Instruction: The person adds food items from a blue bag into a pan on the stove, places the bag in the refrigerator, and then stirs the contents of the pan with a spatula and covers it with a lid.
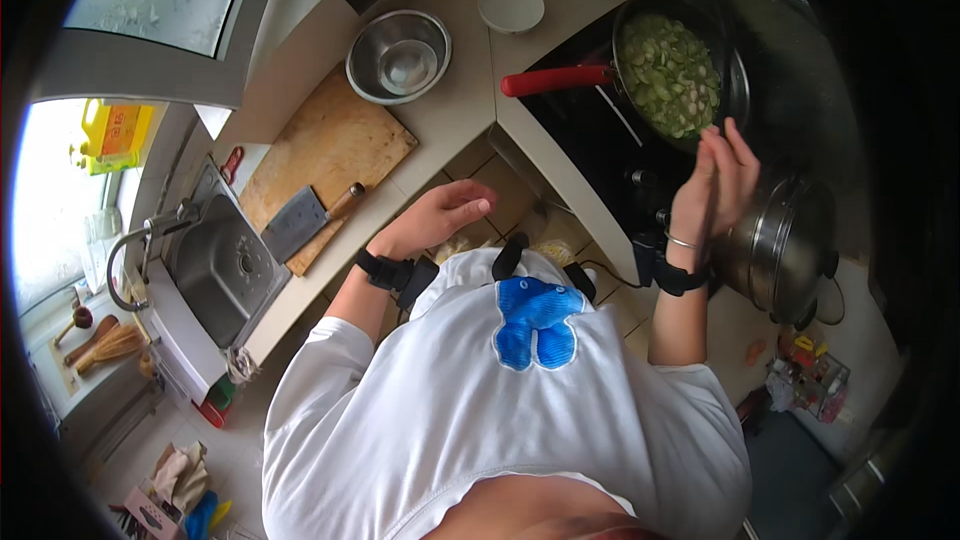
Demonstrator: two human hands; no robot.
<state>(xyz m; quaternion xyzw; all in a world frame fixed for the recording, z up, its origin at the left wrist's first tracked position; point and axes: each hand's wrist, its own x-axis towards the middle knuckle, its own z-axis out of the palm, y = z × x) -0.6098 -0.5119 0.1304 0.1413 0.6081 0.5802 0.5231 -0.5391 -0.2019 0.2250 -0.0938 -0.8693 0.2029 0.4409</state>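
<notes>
A dark frying pan [622,37] with a red handle [556,80] sits on the black stove [574,116]. Sliced green vegetables [667,75] fill it, with some paler pieces among them. My right hand [716,176] is raised at the pan's near edge, fingertips close together over the rim. Whether anything small is pinched there cannot be made out. Nothing shows in my left hand [446,214], which hovers in front of my body with loosely bent fingers and the thumb apart. It is nearest the wooden handle of a cleaver [296,225] lying on a wooden cutting board [337,120].
A metal basin [360,79] holding a smaller bowl [407,67] stands at the board's far end. A white bowl [511,6] is left of the pan. To the right is a lidded metal pot [772,247]. A steel sink [225,277] with a faucet [120,244] lies left.
</notes>
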